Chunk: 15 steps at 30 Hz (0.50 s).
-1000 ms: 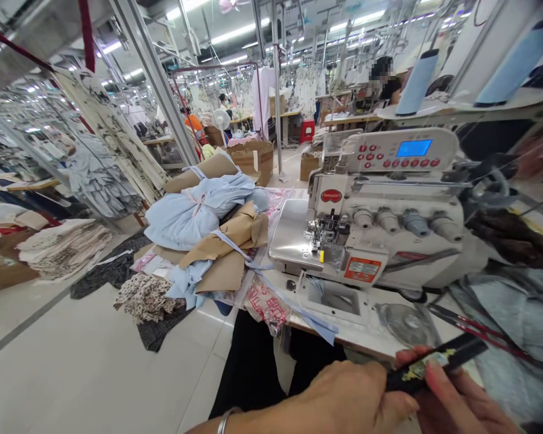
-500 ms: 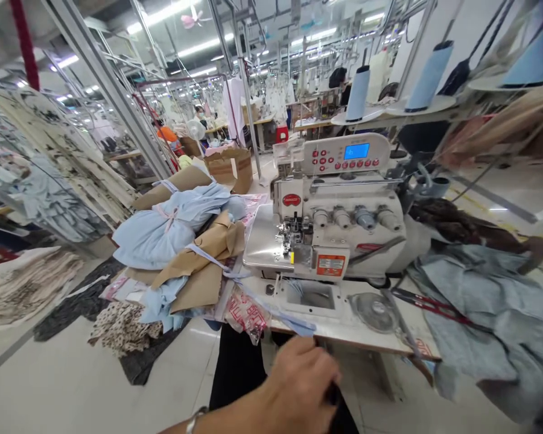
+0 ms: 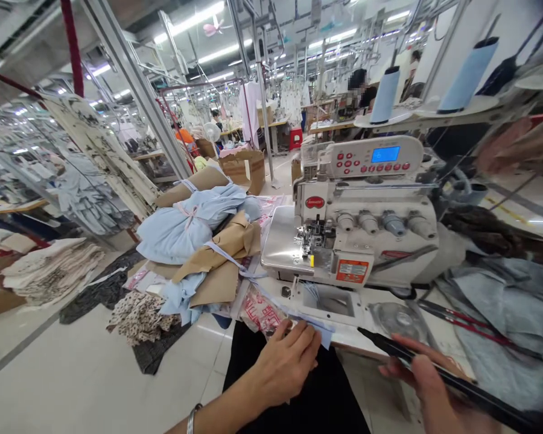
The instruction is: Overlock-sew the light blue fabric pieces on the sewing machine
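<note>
At the front edge of the white desk [image 3: 357, 348], my left grip [image 3: 283, 361] presses together on a narrow pale-blue fabric strip [image 3: 326, 333]; my right grip [image 3: 419, 374] curls around a slim black rod [image 3: 387, 345]. Step looks like strip handling, beside the white overlock sewing machine [image 3: 366, 223]; next move seems to call for a steady hold.

The head-worn camera looks forward and down from just behind the white sewing counter [image 3: 357, 319], facing the cream overlock sewing machine [image 3: 366, 223] close ahead, right of centre. The person's left hand [image 3: 283, 367] and right hand [image 3: 419, 374] sit nearest, along the bottom edge. The wide view takes in a pale blue fabric pile [image 3: 185, 226] at left and distant factory workstations [image 3: 276, 123] beyond.
</note>
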Motion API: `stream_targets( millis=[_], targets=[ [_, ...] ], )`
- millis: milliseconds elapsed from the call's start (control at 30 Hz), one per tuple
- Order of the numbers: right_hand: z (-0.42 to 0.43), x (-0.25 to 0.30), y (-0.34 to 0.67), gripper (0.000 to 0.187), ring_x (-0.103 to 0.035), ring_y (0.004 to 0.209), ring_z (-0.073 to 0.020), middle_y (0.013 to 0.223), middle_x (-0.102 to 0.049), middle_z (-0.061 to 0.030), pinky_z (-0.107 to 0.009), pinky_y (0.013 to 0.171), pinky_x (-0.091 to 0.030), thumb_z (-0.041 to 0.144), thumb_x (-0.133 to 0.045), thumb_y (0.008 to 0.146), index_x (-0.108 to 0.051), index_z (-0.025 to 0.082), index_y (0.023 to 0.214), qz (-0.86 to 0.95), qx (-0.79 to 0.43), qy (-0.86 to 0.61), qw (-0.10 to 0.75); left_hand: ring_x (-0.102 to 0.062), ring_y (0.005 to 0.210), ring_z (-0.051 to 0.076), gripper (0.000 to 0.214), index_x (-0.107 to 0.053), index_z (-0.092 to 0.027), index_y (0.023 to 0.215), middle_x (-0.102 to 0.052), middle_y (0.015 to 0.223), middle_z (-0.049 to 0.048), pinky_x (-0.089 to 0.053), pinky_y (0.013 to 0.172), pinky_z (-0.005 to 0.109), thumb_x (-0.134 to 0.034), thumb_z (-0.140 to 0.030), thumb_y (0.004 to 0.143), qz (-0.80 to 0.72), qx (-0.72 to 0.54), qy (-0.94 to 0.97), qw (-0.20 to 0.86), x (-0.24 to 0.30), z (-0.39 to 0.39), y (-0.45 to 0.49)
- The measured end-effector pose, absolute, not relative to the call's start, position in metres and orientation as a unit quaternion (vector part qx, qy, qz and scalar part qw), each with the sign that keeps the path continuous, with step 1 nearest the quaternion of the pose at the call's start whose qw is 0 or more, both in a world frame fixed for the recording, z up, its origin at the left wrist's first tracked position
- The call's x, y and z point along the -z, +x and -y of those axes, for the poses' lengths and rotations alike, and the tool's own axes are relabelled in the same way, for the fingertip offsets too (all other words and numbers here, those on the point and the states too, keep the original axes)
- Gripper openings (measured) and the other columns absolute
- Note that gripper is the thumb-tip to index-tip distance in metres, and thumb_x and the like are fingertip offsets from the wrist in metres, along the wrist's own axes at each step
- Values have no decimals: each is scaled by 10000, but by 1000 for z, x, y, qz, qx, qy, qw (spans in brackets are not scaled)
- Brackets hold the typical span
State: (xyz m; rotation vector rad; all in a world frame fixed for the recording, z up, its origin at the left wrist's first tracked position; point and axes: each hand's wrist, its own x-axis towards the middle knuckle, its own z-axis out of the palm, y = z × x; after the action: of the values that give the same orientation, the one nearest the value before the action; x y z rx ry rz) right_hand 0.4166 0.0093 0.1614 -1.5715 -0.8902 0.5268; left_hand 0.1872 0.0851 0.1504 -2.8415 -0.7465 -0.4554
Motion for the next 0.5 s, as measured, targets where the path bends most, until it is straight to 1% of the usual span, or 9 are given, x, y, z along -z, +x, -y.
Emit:
stream_targets(
  millis=[67,100,133,233,267,300,333,400,500],
  targets=[
    [-17,-166,404,437,-686,590,-200,649,-702,-32,-282,636,-593,582,-599,828,-703,182,969,404,-234,-677,568,-509,1217,250,404,-469,-95,1338,-576,1316,122,-372,1011,416,-418,-305,997,272,139,-949,76,-148,-84,189],
    [-20,-167,399,427,-681,593,-198,634,-697,-25,-273,632,-585,581,-608,819,-706,192,965,408,-236,-679,562,-501,1222,255,411,-464,-107,1345,-550,1353,124,-373,1003,419,-419,-320,996,284,133,-947,70,-148,-83,190],
    [-22,-168,395,415,-678,611,-197,663,-705,-24,-274,644,-578,580,-606,819,-706,203,961,411,-233,-681,560,-491,1230,261,416,-457,-120,1353,-518,1391,125,-372,999,426,-420,-328,994,297,128,-944,61,-148,-82,191],
    [-28,-163,390,369,-681,804,-216,904,-731,-29,-305,801,-536,563,-612,818,-704,234,958,436,-209,-677,555,-415,1306,280,427,-431,-151,1374,-409,1493,124,-351,1010,462,-421,-332,987,321,112,-940,30,-152,-80,193],
    [-30,-161,390,347,-673,865,-222,950,-725,-23,-306,835,-517,554,-626,811,-700,243,946,457,-201,-672,547,-378,1337,283,425,-424,-157,1378,-379,1514,123,-341,1018,474,-415,-327,988,324,107,-940,21,-154,-79,194],
    [-33,-158,391,323,-663,895,-223,949,-721,-16,-302,842,-506,545,-636,807,-694,250,926,476,-195,-666,540,-346,1362,283,420,-420,-164,1379,-358,1527,123,-331,1024,485,-408,-320,989,326,104,-939,13,-154,-78,195],
    [-36,-154,392,303,-657,897,-219,925,-716,-7,-296,836,-499,539,-638,808,-685,257,909,491,-193,-662,532,-319,1380,283,415,-418,-173,1380,-344,1534,124,-321,1029,494,-403,-314,989,328,103,-939,4,-154,-78,195],
    [-43,-149,395,275,-651,837,-201,869,-700,9,-291,808,-491,530,-646,809,-668,264,872,517,-199,-655,514,-285,1400,289,410,-418,-193,1380,-328,1540,130,-307,1033,511,-409,-302,985,332,107,-937,-12,-154,-76,195],
    [-53,-145,397,282,-646,795,-200,829,-688,8,-306,779,-483,541,-645,808,-667,260,815,569,-197,-634,485,-258,1414,301,425,-421,-214,1379,-305,1545,145,-295,1034,528,-449,-290,962,337,117,-934,-37,-152,-75,195]
  ],
)
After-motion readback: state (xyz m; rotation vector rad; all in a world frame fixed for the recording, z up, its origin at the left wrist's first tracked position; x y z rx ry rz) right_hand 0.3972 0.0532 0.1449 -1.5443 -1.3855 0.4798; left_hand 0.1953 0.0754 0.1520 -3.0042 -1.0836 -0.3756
